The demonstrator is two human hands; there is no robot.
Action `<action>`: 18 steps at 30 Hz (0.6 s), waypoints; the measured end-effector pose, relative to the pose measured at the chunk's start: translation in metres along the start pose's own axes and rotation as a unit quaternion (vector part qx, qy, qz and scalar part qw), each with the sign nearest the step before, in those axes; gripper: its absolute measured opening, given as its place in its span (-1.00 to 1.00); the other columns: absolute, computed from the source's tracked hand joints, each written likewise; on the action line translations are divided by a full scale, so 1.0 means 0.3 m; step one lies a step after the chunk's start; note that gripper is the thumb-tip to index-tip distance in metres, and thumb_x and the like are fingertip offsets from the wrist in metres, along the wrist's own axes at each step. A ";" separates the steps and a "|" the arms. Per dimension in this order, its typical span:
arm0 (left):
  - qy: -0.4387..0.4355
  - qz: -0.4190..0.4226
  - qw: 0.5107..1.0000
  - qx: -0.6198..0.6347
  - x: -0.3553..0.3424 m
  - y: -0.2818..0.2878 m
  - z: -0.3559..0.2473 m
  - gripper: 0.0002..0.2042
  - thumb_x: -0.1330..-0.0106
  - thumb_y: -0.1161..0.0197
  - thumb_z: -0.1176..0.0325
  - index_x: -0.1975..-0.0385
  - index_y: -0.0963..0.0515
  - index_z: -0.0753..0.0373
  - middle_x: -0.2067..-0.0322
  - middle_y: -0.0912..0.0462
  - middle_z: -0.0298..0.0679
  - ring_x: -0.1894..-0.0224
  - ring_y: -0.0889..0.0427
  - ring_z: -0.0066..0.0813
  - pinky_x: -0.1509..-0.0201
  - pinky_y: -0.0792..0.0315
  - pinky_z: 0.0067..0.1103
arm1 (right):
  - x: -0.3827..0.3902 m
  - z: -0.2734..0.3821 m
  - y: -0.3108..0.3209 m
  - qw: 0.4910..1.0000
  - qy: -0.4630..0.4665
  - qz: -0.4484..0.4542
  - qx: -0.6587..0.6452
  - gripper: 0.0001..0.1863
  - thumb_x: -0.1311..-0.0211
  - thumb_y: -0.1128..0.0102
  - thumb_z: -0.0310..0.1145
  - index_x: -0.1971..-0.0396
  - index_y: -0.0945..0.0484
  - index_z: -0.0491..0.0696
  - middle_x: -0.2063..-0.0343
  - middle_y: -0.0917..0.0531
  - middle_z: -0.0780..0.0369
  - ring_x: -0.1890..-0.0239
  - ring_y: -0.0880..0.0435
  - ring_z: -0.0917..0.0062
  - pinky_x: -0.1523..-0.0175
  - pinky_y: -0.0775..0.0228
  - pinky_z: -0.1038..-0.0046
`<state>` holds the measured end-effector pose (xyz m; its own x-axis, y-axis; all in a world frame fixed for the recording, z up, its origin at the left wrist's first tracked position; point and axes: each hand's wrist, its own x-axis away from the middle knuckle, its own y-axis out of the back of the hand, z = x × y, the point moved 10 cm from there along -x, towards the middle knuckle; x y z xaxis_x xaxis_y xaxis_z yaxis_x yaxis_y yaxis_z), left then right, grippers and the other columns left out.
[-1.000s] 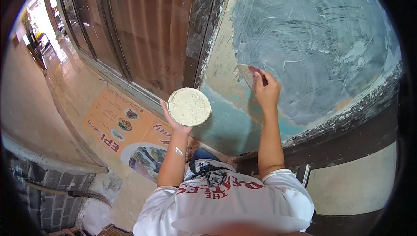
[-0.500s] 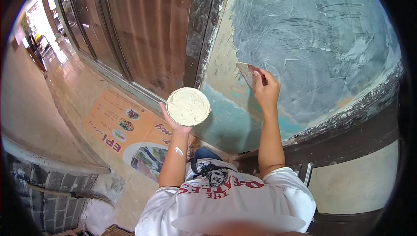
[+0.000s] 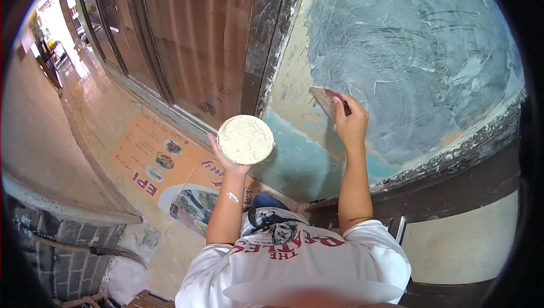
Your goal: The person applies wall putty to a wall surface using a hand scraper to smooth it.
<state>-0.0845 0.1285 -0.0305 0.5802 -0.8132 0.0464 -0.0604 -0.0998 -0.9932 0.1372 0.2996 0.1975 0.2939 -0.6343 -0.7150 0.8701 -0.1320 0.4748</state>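
My left hand (image 3: 225,160) holds up a round container (image 3: 245,139) full of cream-coloured paste from below, its fingers around the side. A white smear marks that forearm. My right hand (image 3: 352,120) grips a scraper (image 3: 326,98) with a red upper part. The blade lies at the wall (image 3: 408,58), where a grey-blue coat borders a beige, patchy strip with turquoise areas lower down.
A dark-framed glazed door (image 3: 195,36) is left of the wall. An orange printed banner (image 3: 141,155) lies on the tiled floor (image 3: 85,87). Grey blockwork (image 3: 73,251) is at lower left, a dark panelled door (image 3: 459,245) at lower right. A bright passage runs off upper left.
My right hand and the scraper have moved slightly to the right, and slightly down since half a second ago. My left hand and the container stay almost where they were.
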 end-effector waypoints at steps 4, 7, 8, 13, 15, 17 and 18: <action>-0.029 -0.060 0.998 0.002 -0.013 0.063 -0.015 -0.13 -0.33 0.18 -0.51 -0.32 -0.43 0.15 -0.31 -0.46 -0.10 -0.31 -0.45 0.04 -0.36 -0.38 0.01 | 0.054 -0.001 -0.039 0.997 0.025 0.060 0.040 -0.81 -0.28 -0.36 -0.37 0.22 -0.71 -0.18 0.33 -0.76 0.06 0.34 -0.75 0.34 0.22 -0.51 0.39; -0.018 -0.006 1.000 0.014 -0.040 0.085 -0.016 -0.11 -0.33 0.23 -0.52 -0.39 -0.35 0.10 -0.41 -0.32 -0.07 -0.39 -0.32 0.16 -0.39 -0.22 0.22 | 0.069 -0.056 -0.060 0.995 0.016 0.062 0.073 -0.79 -0.31 -0.30 -0.28 0.20 -0.72 -0.09 0.27 -0.76 0.12 0.24 -0.72 0.22 0.12 -0.53 0.29; -0.016 -0.006 1.000 0.014 -0.035 0.071 -0.015 -0.11 -0.33 0.23 -0.52 -0.39 -0.35 0.10 -0.41 -0.32 -0.07 -0.39 -0.32 0.16 -0.39 -0.22 0.22 | 0.058 -0.057 -0.054 0.995 0.014 0.062 0.074 -0.79 -0.31 -0.30 -0.28 0.20 -0.72 -0.09 0.27 -0.76 0.12 0.24 -0.72 0.22 0.12 -0.53 0.29; 0.007 0.049 0.999 0.004 0.000 -0.009 0.000 -0.13 -0.32 0.15 -0.51 -0.34 -0.40 0.14 -0.34 -0.42 -0.08 -0.31 -0.44 0.10 -0.33 -0.37 0.12 | -0.004 -0.026 0.017 1.000 0.001 0.008 0.017 -0.82 -0.30 -0.32 -0.33 0.23 -0.72 -0.12 0.29 -0.76 0.11 0.28 -0.74 0.21 0.15 -0.54 0.30; 0.001 0.026 1.000 0.007 -0.008 0.025 0.001 -0.12 -0.32 0.15 -0.52 -0.34 -0.41 0.14 -0.34 -0.42 -0.07 -0.31 -0.44 0.10 -0.32 -0.37 0.12 | 0.008 -0.041 -0.005 0.998 -0.041 0.045 -0.003 -0.83 -0.30 -0.31 -0.35 0.23 -0.72 -0.12 0.30 -0.76 0.11 0.29 -0.74 0.24 0.15 -0.53 0.32; -0.005 0.003 1.000 0.011 -0.012 0.041 0.004 -0.12 -0.31 0.15 -0.52 -0.33 -0.41 0.14 -0.34 -0.42 -0.07 -0.31 -0.44 0.10 -0.32 -0.38 0.11 | 0.047 -0.052 -0.028 0.998 -0.030 0.058 0.012 -0.83 -0.30 -0.30 -0.35 0.22 -0.72 -0.12 0.30 -0.76 0.11 0.29 -0.74 0.24 0.15 -0.53 0.31; -0.012 -0.029 0.999 0.005 -0.012 0.052 0.002 -0.11 -0.31 0.14 -0.53 -0.33 -0.41 0.15 -0.34 -0.42 -0.07 -0.31 -0.44 0.11 -0.32 -0.38 0.12 | 0.064 -0.056 -0.043 0.997 -0.021 0.070 0.029 -0.83 -0.30 -0.30 -0.35 0.22 -0.72 -0.11 0.30 -0.76 0.11 0.28 -0.73 0.24 0.15 -0.53 0.31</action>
<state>-0.0870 0.1302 -0.0462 0.6024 -0.7918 0.1007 -0.0179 -0.1395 -0.9901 0.1383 0.3019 0.1689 0.3932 -0.6800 -0.6188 0.7974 -0.0829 0.5977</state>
